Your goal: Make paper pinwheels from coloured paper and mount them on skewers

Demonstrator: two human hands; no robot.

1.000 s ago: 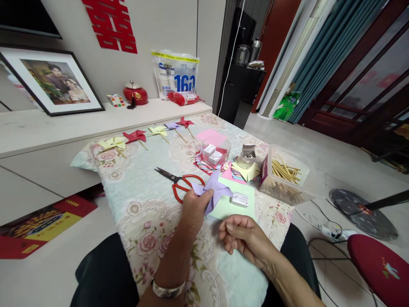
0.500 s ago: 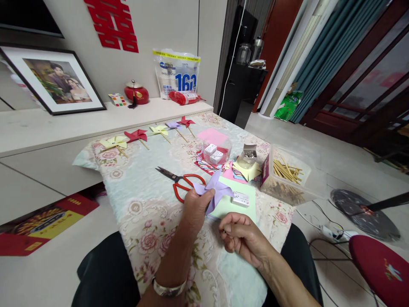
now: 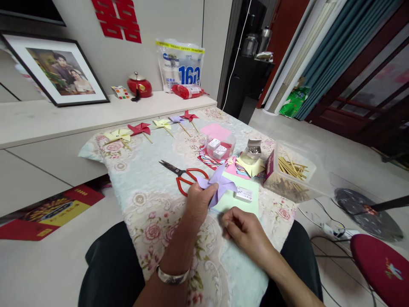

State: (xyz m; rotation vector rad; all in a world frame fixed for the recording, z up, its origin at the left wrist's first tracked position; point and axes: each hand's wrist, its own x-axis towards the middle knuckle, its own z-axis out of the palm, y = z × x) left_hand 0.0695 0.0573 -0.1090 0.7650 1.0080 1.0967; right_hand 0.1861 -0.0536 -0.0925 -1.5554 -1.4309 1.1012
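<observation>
My left hand (image 3: 197,203) holds a purple paper pinwheel (image 3: 218,184) up above the floral cloth on the table (image 3: 150,204). My right hand (image 3: 243,232) is just below and to the right of it, fingers curled and pinched together; whether it grips something small I cannot tell. A light green paper sheet (image 3: 247,204) lies under the pinwheel, with a small white box (image 3: 243,194) on it. Red-handled scissors (image 3: 183,173) lie to the left of the pinwheel.
Several finished pinwheels on sticks (image 3: 140,129) lie along the far edge. A clear tub of wooden sticks (image 3: 289,172), a round container with small boxes (image 3: 219,148), a jar of pins (image 3: 254,152) and coloured paper (image 3: 243,168) sit right. A red stool (image 3: 381,266) and fan base (image 3: 367,209) stand on the floor.
The view shifted slightly down and left. My right hand has moved up closer to the left hand and the pinwheel, with fingers curling tighter.
</observation>
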